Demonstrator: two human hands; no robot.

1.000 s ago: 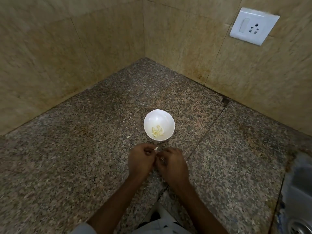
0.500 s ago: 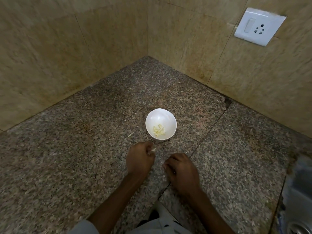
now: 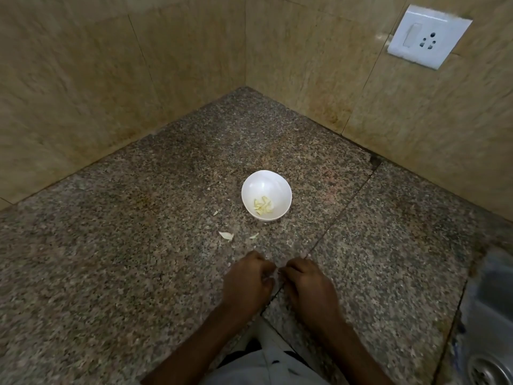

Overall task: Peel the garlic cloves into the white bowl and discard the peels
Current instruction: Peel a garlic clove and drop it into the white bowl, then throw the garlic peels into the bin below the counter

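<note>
The left hand [image 3: 247,284] and right hand [image 3: 308,287], apart half a second ago, are together again fingertip to fingertip, pinching a small pale garlic piece [image 3: 273,278] that is blurred. Both hands are nearer the person and well apart from the round white bowl [image 3: 266,180], no longer just beside it. A curled pale peel scrap [image 3: 226,236] and a smaller pale sliver [image 3: 254,236] now show on the speckled granite counter [image 3: 138,259], where the hands were.

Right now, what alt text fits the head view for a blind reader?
Left hand and right hand pinch a pale garlic clove over a speckled granite counter; beyond, a round white bowl holds peeled cloves, peel scraps nearby.
</note>
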